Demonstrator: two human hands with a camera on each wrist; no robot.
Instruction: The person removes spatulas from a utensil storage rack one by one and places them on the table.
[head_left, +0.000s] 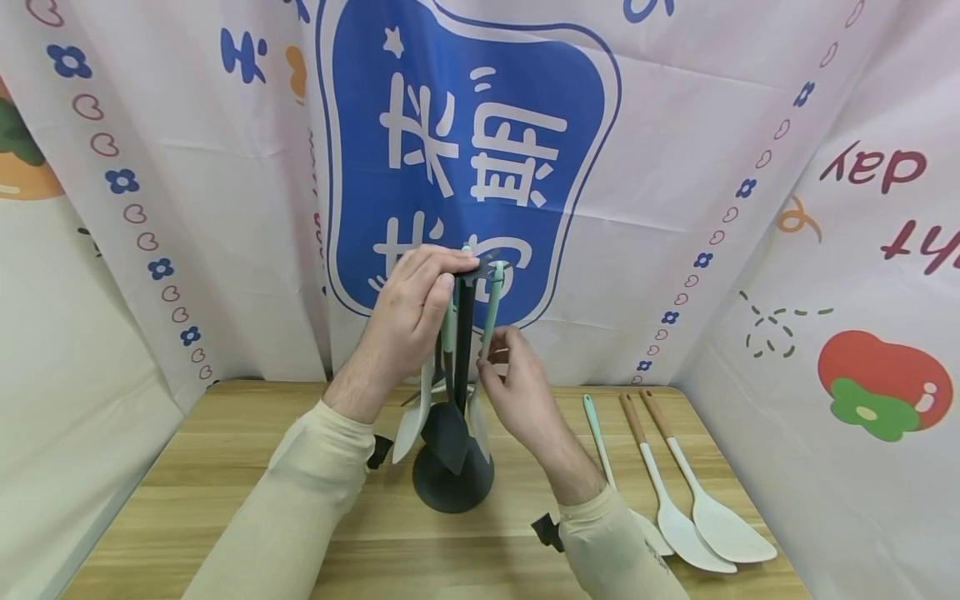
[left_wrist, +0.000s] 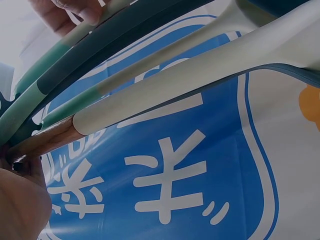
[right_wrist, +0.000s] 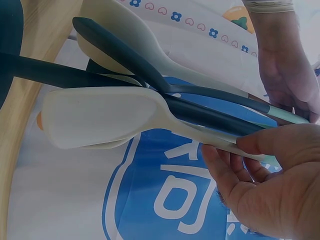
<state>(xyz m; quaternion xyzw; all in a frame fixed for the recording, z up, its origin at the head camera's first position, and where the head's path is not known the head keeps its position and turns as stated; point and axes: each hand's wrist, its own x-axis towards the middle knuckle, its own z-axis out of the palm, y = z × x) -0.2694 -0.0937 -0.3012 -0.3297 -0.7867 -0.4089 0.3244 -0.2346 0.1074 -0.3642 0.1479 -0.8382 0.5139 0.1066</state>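
Observation:
A black utensil stand (head_left: 462, 358) rises from a round base on the table, with several kitchen tools hanging head-down around its pole. My left hand (head_left: 420, 292) holds the top of the stand, fingers laid over its hooks and thumb down at the side. My right hand (head_left: 517, 379) pinches the pale shaft of a white spatula (right_wrist: 105, 115) with a mint-green handle, which hangs at the right side of the rack. A dark turner (head_left: 448, 437) and a white utensil (head_left: 409, 429) hang on the near left side. In the left wrist view, a wooden handle (left_wrist: 47, 137) passes close by the left fingers.
On the wooden table (head_left: 225, 467), to the right, lie a mint-handled white utensil (head_left: 600, 442) and two wooden-handled white turners, one nearer (head_left: 686, 533) and one farther right (head_left: 727, 521). A printed cloth (head_left: 675, 167) hangs behind the table and along its sides.

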